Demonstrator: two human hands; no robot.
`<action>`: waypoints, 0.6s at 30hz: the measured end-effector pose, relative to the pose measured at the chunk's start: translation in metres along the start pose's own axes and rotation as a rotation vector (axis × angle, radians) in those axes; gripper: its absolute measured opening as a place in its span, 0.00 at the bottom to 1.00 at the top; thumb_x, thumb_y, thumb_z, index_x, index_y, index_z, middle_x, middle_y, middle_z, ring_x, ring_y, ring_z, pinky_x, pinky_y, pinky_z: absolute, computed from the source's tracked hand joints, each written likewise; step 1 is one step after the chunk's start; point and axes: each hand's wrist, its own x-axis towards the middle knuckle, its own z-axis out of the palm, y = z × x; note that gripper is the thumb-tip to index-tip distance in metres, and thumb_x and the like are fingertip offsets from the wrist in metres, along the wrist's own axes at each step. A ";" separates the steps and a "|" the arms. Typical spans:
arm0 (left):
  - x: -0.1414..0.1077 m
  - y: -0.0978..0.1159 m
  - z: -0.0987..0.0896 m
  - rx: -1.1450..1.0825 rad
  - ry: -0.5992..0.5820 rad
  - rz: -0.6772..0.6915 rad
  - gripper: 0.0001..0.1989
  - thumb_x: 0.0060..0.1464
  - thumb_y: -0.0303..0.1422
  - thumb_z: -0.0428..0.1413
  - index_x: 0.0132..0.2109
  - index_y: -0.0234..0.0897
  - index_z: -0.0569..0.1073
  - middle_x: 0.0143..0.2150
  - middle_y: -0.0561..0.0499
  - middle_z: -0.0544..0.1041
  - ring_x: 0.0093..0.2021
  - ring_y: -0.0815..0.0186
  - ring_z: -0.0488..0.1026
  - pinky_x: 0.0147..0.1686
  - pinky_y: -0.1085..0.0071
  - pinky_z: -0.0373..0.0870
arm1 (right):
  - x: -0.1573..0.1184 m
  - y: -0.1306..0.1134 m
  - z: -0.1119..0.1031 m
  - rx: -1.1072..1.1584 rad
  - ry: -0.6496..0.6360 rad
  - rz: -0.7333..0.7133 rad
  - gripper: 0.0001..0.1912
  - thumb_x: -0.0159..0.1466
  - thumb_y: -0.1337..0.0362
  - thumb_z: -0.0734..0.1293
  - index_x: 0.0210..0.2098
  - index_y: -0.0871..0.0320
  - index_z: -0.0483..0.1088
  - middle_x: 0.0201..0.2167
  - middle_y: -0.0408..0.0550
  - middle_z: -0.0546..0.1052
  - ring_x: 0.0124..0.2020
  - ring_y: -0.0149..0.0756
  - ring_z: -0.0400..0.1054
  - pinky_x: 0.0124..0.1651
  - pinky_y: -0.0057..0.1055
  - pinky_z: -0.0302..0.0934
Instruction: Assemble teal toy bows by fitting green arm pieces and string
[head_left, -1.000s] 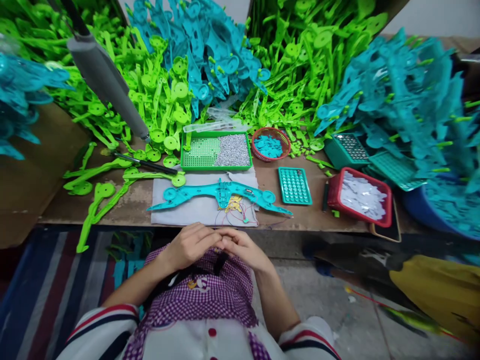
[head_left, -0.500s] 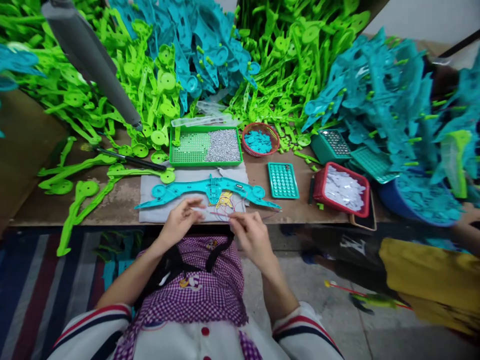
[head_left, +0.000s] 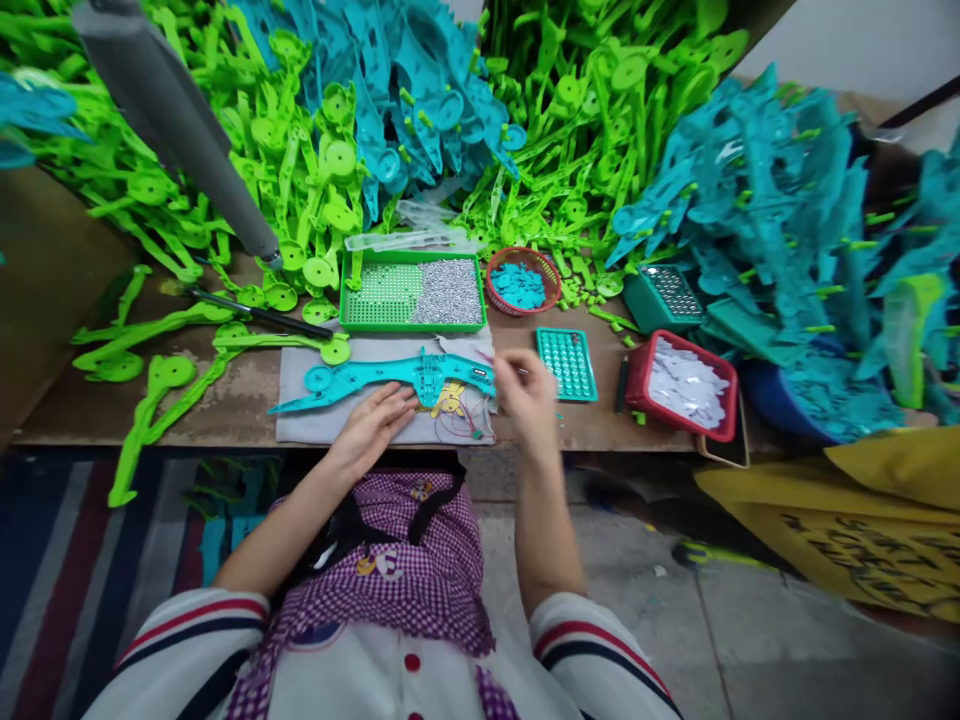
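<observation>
A long turquoise plastic part (head_left: 360,374) with a bracket at its middle lies across the pale cloth (head_left: 300,425). My left hand (head_left: 379,415) rests flat at its lower edge, fingers stretched out and nothing held. Over the part's right end, my right hand (head_left: 527,390) is closed in a pinch. A thin reddish wire (head_left: 486,357) shows at its fingertips, mostly covered by them. That end of the turquoise part is hidden beneath the hand. Fine wires (head_left: 457,420) loop on the cloth over a yellow printed figure, with a tiny green piece at their end.
Behind the cloth stand a green tray (head_left: 412,326) of small metal pieces and a red basket (head_left: 559,290) of turquoise pieces. To the right are a teal tray (head_left: 566,395) and a red box (head_left: 694,430) of white pieces. A grey tool (head_left: 202,150) hangs at left.
My right hand has moved up and right, from the loose wires to the part's right end. My left hand has flattened against the part's lower edge. The person at right has shifted.
</observation>
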 end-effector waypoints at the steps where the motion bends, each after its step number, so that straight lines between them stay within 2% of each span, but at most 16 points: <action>1: 0.000 0.001 0.003 -0.008 0.014 -0.012 0.18 0.49 0.19 0.59 0.48 0.32 0.71 0.52 0.40 0.77 0.49 0.61 0.78 0.58 0.63 0.70 | 0.005 0.011 0.015 -0.137 -0.051 0.034 0.10 0.62 0.55 0.64 0.32 0.54 0.70 0.21 0.40 0.69 0.23 0.31 0.63 0.31 0.30 0.58; 3: -0.001 0.002 0.007 -0.021 0.028 -0.037 0.18 0.48 0.18 0.59 0.48 0.32 0.71 0.50 0.41 0.78 0.48 0.62 0.78 0.57 0.64 0.70 | 0.013 0.030 0.038 -0.310 -0.131 0.092 0.11 0.62 0.56 0.62 0.32 0.56 0.71 0.23 0.44 0.73 0.26 0.34 0.67 0.34 0.31 0.59; 5: 0.001 0.001 0.009 -0.044 0.024 -0.041 0.19 0.47 0.18 0.60 0.48 0.33 0.71 0.47 0.42 0.79 0.47 0.63 0.78 0.56 0.66 0.71 | 0.016 0.043 0.045 -0.366 -0.182 0.114 0.13 0.63 0.55 0.61 0.34 0.56 0.72 0.26 0.46 0.76 0.29 0.36 0.69 0.36 0.32 0.59; 7: 0.004 -0.002 0.011 -0.067 0.018 -0.005 0.18 0.47 0.19 0.61 0.45 0.34 0.71 0.43 0.45 0.79 0.44 0.65 0.78 0.51 0.68 0.73 | 0.015 0.047 0.041 -0.348 -0.222 0.107 0.15 0.63 0.54 0.60 0.35 0.56 0.73 0.28 0.47 0.77 0.30 0.37 0.70 0.37 0.31 0.60; 9: 0.009 -0.007 0.012 -0.052 0.006 0.052 0.13 0.47 0.23 0.63 0.41 0.35 0.71 0.38 0.49 0.78 0.38 0.68 0.77 0.42 0.71 0.74 | 0.013 0.047 0.034 -0.311 -0.258 0.092 0.15 0.63 0.53 0.61 0.35 0.57 0.73 0.29 0.46 0.77 0.30 0.36 0.69 0.36 0.31 0.60; 11: 0.015 -0.012 0.015 0.001 0.016 0.121 0.11 0.48 0.28 0.65 0.36 0.35 0.71 0.33 0.51 0.77 0.32 0.71 0.74 0.33 0.75 0.71 | 0.011 0.046 0.029 -0.283 -0.278 0.084 0.16 0.63 0.52 0.62 0.34 0.57 0.74 0.28 0.45 0.77 0.28 0.34 0.68 0.34 0.30 0.59; 13: 0.020 -0.017 0.018 0.055 0.058 0.202 0.12 0.47 0.32 0.66 0.35 0.35 0.70 0.32 0.53 0.76 0.30 0.72 0.72 0.28 0.77 0.67 | 0.010 0.043 0.026 -0.276 -0.293 0.077 0.16 0.62 0.51 0.63 0.33 0.57 0.74 0.25 0.44 0.75 0.26 0.33 0.65 0.32 0.29 0.58; 15: 0.023 -0.021 0.021 0.076 0.084 0.286 0.14 0.46 0.35 0.67 0.35 0.36 0.70 0.33 0.52 0.77 0.32 0.70 0.73 0.30 0.76 0.69 | 0.007 0.039 0.022 -0.280 -0.305 0.052 0.16 0.62 0.51 0.63 0.32 0.57 0.74 0.24 0.44 0.75 0.25 0.32 0.63 0.31 0.29 0.57; 18: 0.025 -0.024 0.021 0.048 0.028 0.345 0.17 0.45 0.37 0.68 0.36 0.37 0.69 0.36 0.51 0.79 0.39 0.65 0.76 0.40 0.69 0.73 | 0.001 0.028 0.012 -0.357 -0.247 -0.014 0.15 0.63 0.54 0.62 0.33 0.57 0.74 0.27 0.45 0.77 0.24 0.31 0.64 0.31 0.28 0.58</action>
